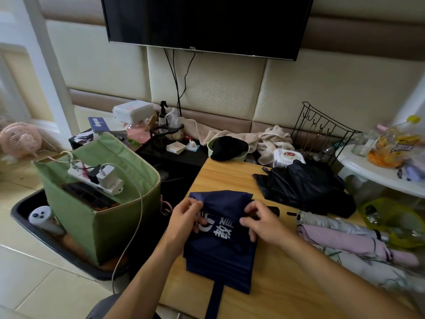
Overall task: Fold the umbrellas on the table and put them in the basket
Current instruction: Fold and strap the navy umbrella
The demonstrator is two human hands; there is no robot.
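A navy blue umbrella (pixel 222 252) with white lettering lies on the wooden table (pixel 282 286), its strap hanging over the near edge. My left hand (pixel 187 217) pinches the canopy's left fold near the top. My right hand (pixel 259 223) pinches the fabric on the right side. A crumpled black umbrella (pixel 305 187) lies behind them. A silver umbrella (pixel 333 223) and a pink umbrella (pixel 349 242) lie rolled at the right. The green fabric basket (pixel 110 229) stands on the floor left of the table.
A white power strip (pixel 94 180) with chargers lies across the basket's top, its cable trailing down. A yellow-green bag (pixel 391 217) sits at the table's right. A black wire rack (pixel 322 132), towels and a television are behind. A pink fan (pixel 20 139) stands far left.
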